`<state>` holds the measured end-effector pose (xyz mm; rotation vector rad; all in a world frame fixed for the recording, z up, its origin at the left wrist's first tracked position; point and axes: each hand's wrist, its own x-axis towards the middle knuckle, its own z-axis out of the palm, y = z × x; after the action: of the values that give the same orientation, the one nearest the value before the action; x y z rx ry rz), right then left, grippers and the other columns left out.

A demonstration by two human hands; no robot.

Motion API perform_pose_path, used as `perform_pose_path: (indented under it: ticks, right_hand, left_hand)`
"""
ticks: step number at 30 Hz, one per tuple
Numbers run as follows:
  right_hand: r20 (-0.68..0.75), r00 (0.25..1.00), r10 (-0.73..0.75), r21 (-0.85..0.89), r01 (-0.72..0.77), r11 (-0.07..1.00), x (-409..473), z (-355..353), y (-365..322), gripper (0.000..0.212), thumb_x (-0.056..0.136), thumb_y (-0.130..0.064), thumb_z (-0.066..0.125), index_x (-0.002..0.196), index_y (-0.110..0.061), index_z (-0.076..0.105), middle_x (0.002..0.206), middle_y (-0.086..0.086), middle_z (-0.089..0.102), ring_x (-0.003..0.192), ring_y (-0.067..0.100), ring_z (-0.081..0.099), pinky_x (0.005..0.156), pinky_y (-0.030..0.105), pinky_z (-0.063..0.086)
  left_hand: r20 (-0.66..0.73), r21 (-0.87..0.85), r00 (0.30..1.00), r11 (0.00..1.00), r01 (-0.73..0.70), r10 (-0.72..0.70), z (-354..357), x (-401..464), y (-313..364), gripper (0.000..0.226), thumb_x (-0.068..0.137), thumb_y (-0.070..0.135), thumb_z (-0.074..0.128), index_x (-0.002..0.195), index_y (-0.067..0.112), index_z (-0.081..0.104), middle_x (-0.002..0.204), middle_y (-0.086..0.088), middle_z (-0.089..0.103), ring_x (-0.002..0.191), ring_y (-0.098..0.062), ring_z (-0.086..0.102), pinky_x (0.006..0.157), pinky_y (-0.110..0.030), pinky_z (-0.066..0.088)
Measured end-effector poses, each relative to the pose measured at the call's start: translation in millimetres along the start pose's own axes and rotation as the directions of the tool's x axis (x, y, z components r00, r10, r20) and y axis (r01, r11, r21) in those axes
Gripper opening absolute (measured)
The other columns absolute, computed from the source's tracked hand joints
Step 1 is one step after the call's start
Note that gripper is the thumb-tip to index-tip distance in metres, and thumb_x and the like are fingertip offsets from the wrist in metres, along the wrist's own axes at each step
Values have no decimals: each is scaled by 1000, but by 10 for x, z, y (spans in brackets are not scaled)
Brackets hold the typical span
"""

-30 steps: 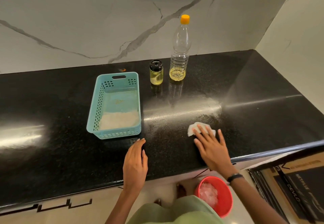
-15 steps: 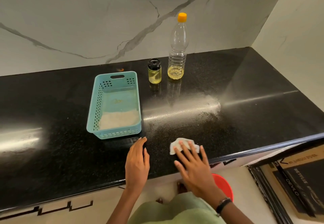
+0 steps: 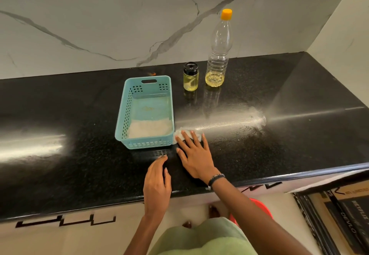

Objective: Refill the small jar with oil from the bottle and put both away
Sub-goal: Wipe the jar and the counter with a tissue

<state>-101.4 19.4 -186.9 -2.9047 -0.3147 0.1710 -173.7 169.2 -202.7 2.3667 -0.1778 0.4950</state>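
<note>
A small glass jar (image 3: pixel 190 77) with a black lid stands upright near the back wall, partly filled with yellow oil. Right of it stands a tall clear bottle (image 3: pixel 218 51) with an orange cap and a little oil at its bottom. A teal basket (image 3: pixel 127 107) lies left of the jar with nothing in it. My right hand (image 3: pixel 194 154) lies flat, fingers spread, pressing a white tissue (image 3: pixel 178 134) onto the black counter beside the basket's front right corner. My left hand (image 3: pixel 157 185) rests palm down at the counter's front edge, holding nothing.
The black counter (image 3: pixel 299 139) has a smeared, shiny streak right of the tissue. A marble wall closes the back and right side. Below the counter edge are a red bucket (image 3: pixel 261 206) and a cardboard box (image 3: pixel 343 214).
My right hand has slid the tissue leftward along the counter, from the right of centre to the basket's corner. My left hand has stayed put.
</note>
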Motion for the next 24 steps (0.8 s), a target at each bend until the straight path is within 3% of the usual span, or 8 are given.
perform_pose_path:
  ticks: [5,10,14,19,24]
  right_hand:
    - [-71,991,-110,4,111,994,-710,219,-133,49,100,-47,26,146,-32,31,154,-6,29,145,21,18,114,49,7]
    - [-70,992,-102,-22,101,995,-1298,211,-21,48,100,-48,24,147,-38,26,155,-13,24,146,14,15,114,46,11]
    - [-83,996,-31,-38,28,999,-1534,155,262,48,101,-46,19,148,-38,24,156,-13,22,146,13,15,114,48,13]
    - [-113,985,128,-64,-135,989,-1690,89,691,48,100,-43,21,147,-34,29,155,-9,27,145,14,18,114,52,18]
    - [-123,959,255,-111,-269,957,-1855,63,1087,52,100,-45,16,150,-31,21,158,-6,19,147,16,13,116,52,9]
  left_hand:
    - [5,-18,1000,1000,21,-21,-43,-41,-61,34,95,15,44,126,5,56,124,-7,60,117,-16,55,102,-28,43]
    - [14,-35,1000,999,-19,19,-18,-63,-23,36,89,0,58,125,4,57,122,-7,61,116,-15,56,98,-33,48]
    - [30,-40,998,997,-62,64,33,-50,-6,32,94,7,52,125,4,57,123,-7,62,116,-17,57,99,-33,48]
    - [55,-51,993,994,-101,103,138,-30,81,35,90,-1,57,125,4,57,122,-7,62,116,-19,58,97,-37,49]
    - [78,-74,990,991,-114,120,239,13,215,36,89,-1,60,124,4,58,123,-8,62,117,-18,58,97,-38,50]
